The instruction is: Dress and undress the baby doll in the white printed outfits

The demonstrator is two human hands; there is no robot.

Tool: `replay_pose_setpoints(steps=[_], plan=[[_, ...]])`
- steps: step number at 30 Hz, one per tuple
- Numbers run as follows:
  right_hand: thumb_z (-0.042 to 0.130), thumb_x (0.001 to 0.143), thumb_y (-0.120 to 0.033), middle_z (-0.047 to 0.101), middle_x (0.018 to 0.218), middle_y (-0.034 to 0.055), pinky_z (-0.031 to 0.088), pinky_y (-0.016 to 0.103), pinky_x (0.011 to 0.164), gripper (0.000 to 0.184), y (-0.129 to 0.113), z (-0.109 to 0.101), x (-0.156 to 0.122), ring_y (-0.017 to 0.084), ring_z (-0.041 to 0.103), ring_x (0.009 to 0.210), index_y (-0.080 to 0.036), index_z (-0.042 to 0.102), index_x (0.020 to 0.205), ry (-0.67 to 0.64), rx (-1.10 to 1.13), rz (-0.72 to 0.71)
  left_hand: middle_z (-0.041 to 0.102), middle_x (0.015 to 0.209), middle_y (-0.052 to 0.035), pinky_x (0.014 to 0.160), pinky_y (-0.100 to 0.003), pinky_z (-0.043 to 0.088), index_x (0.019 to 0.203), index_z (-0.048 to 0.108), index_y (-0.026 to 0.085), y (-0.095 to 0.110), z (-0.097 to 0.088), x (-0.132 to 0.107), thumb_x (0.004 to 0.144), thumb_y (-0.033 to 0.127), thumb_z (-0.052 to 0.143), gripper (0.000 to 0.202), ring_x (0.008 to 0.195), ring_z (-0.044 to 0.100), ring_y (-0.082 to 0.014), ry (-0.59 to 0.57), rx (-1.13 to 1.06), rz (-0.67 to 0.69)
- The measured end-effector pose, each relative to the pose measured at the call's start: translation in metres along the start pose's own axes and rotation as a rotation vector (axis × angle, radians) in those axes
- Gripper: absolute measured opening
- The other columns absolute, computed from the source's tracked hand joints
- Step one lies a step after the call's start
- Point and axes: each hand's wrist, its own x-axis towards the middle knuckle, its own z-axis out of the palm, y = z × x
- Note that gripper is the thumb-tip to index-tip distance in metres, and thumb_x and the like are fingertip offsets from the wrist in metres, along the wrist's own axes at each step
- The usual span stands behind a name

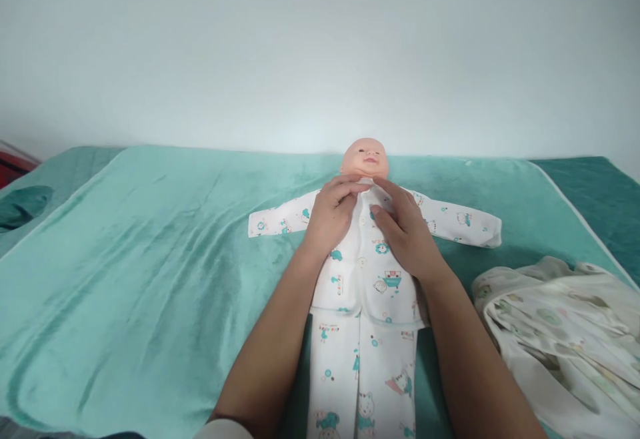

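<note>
A baby doll (364, 157) lies on its back, its head toward the wall. It wears a white baby jacket (363, 279) with teal and orange prints and buttons down the front. Matching white trousers (363, 379) cover its legs. My left hand (334, 215) rests on the jacket's upper left chest, fingers stretched across the collar just below the chin. On the other side of the front opening lies my right hand (405, 229), its index finger by the collar and its thumb spread apart on the chest. Both fingertips touch the cloth. The jacket's sleeves stretch out sideways.
A light green plush blanket (150, 259) with wrinkles covers the surface under the doll. Darker teal cloth (590, 185) shows at the edges. At the right lies a crumpled white patterned cloth (560, 332). A pale wall (320, 52) rises behind.
</note>
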Motion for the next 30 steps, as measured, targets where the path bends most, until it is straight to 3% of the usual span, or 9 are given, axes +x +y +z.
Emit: replay_pose_setpoints(steps=[8, 15, 21, 26, 30], plan=[[0.046, 0.102, -0.039, 0.047, 0.155, 0.0045, 0.03, 0.055, 0.122, 0.049, -0.001, -0.003, 0.0, 0.026, 0.035, 0.149, -0.031, 0.045, 0.15, -0.084, -0.035, -0.068, 0.069, 0.131, 0.0012, 0.12, -0.038, 0.042, 0.093, 0.08, 0.029, 0.001, 0.001, 0.0, 0.091, 0.008, 0.046, 0.039, 0.13, 0.06, -0.0168, 0.012, 0.011, 0.018], [0.049, 0.101, -0.035, 0.055, 0.146, 0.005, 0.037, 0.053, 0.115, 0.042, 0.0, -0.001, 0.001, 0.027, 0.045, 0.137, -0.029, 0.052, 0.143, -0.033, -0.061, -0.107, 0.07, 0.129, 0.001, 0.12, -0.038, 0.04, 0.087, 0.079, 0.028, 0.0, 0.0, 0.001, 0.089, 0.005, 0.046, 0.04, 0.129, 0.06, -0.0163, -0.008, -0.006, 0.046], [0.056, 0.097, -0.031, 0.061, 0.135, 0.0048, 0.044, 0.049, 0.108, 0.037, 0.005, 0.003, 0.0, 0.025, 0.052, 0.128, -0.03, 0.058, 0.134, 0.076, 0.035, -0.11, 0.073, 0.119, -0.0024, 0.108, -0.035, 0.048, 0.09, 0.075, 0.023, 0.003, 0.002, -0.003, 0.09, 0.01, 0.051, 0.028, 0.118, 0.066, -0.0164, 0.123, -0.1, 0.037], [0.059, 0.095, -0.025, 0.066, 0.126, 0.0049, 0.05, 0.043, 0.098, 0.02, 0.002, 0.002, -0.002, 0.023, 0.059, 0.121, -0.027, 0.067, 0.113, 0.173, 0.172, -0.162, 0.073, 0.117, -0.0031, 0.103, -0.037, 0.049, 0.084, 0.071, 0.021, 0.008, 0.001, -0.011, 0.088, 0.008, 0.051, 0.024, 0.115, 0.066, -0.0178, 0.141, -0.056, 0.004], [0.061, 0.095, -0.021, 0.068, 0.123, 0.005, 0.048, 0.042, 0.1, 0.01, -0.003, -0.001, -0.002, 0.022, 0.061, 0.117, -0.024, 0.07, 0.09, 0.138, 0.195, -0.29, 0.072, 0.12, -0.0028, 0.107, -0.041, 0.047, 0.08, 0.07, 0.021, 0.011, 0.0, -0.025, 0.087, 0.007, 0.05, 0.025, 0.117, 0.065, -0.0191, 0.129, -0.018, 0.006]])
